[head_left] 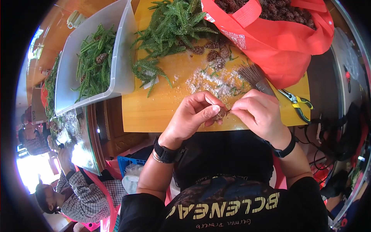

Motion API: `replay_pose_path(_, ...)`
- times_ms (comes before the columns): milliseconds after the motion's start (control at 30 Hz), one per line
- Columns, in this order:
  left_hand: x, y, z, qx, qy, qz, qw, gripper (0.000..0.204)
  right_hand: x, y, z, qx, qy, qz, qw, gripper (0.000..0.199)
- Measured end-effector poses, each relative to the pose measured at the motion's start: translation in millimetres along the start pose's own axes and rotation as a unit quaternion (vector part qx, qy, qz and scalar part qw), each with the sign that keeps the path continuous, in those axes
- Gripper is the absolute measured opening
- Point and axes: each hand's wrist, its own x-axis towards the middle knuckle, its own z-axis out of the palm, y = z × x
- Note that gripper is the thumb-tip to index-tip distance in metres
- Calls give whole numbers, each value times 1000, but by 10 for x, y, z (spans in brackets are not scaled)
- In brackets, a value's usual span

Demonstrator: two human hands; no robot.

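Observation:
Near the table's front edge, my left hand (195,112) is closed around a small brown pine cone (220,115), mostly covered by the fingers. My right hand (258,115) pinches a thin dark wire-like strand (228,110) at the cone's side; most of it is hidden by the fingertips. Beyond my hands, several loose pine cones (212,55) lie beside a heap of green artificial fir sprigs (170,29). White flakes and green bits (214,82) are scattered on the yellow table (150,112).
A red bag (278,46) full of pine cones stands at the far right. Below it lie a stiff brush (253,77) and yellow-black pliers (296,101). On the left, a translucent bin (116,58) holds sprigs with cones. Another person (91,197) in a checked shirt sits at lower left.

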Motion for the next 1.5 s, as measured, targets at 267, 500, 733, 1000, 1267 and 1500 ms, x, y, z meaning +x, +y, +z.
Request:
replay_pose_path(267,17,-35,112,62,55,45,996,12,-17,-16,38,-40,5,33,999,19)
replay_pose_path(500,12,-51,127,57,62,43,995,12,-24,-28,47,-55,0,34,998,20)
replay_pose_path(733,8,39,65,64,41,-24,997,14,-21,-1,46,-53,-28,0,998,22)
replay_pose_path(1000,-5,121,17,130,-44,-134,981,20,-2,-119,0,-35,-184,18,982,47)
replay_pose_path(1267,-16,53,30,30,-21,-120,992,19,-10,-82,-32,-49,-164,3,985,38)
replay_pose_path(1500,4,52,77,78,17,-143,987,14,-23,-32,-39,-85,-134,-4,987,32)
